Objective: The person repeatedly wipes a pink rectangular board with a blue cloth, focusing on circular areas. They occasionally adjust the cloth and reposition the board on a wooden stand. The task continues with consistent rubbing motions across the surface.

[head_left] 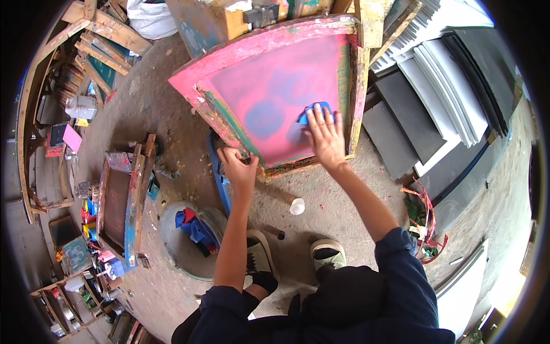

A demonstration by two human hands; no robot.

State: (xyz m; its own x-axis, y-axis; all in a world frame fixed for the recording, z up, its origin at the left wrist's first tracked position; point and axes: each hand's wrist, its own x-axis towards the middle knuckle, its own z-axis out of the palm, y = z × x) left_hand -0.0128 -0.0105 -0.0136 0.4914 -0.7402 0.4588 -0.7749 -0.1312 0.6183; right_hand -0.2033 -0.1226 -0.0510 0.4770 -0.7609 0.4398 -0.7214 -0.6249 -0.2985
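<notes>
A screen-printing frame (263, 43) with paint-stained wooden sides stands tilted in front of me. Its pink mesh (235, 89) carries blurry blue and purple round patches. My right hand (327, 140) lies on the mesh's right part, its fingers stretched over a crumpled blue cloth (302, 119) that it presses against the surface. At the frame's lower left corner, my left hand (238, 169) is closed on the wooden edge, thumb and fingers bent round it. Part of the cloth is hidden under the right fingers.
By my left foot stands a round tub (173, 249) with blue and red cloths (197, 230) inside. A cardboard tube (281, 196) lies below the frame. Another wooden frame (117, 206) is at left. Stacked dark and white sheets (409, 114) lean at right, near tangled red straps (428, 215).
</notes>
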